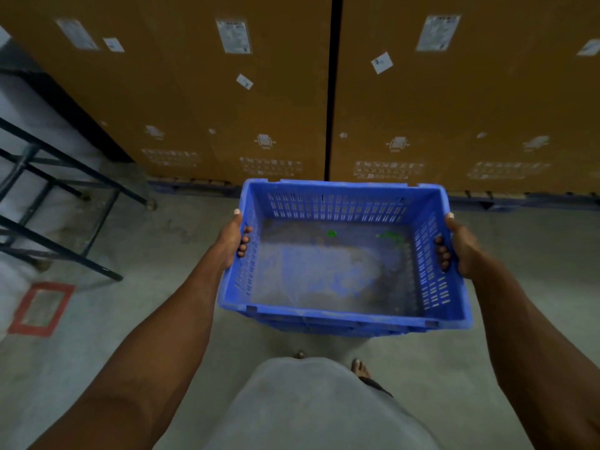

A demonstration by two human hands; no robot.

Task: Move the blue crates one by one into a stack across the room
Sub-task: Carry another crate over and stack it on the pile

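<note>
Blue crate (344, 254): I hold it off the floor in front of my body, open side up, just short of the cardboard boxes; dusty bottom with green specks.
Cardboard boxes (194, 92): two tall brown ones past the crate, a dark gap between them, white labels stuck on.
Floor (162, 254): grey concrete under the crate.
Metal rack (48, 196): black frame, left of the crate.
Red outline (40, 308): rectangle on the floor, left of the crate.
Left hand (232, 243): grip clamped on the crate's left wall, fingers curled inside.
Right hand (457, 246): grip clamped on the crate's right wall, fingers curled inside.
</note>
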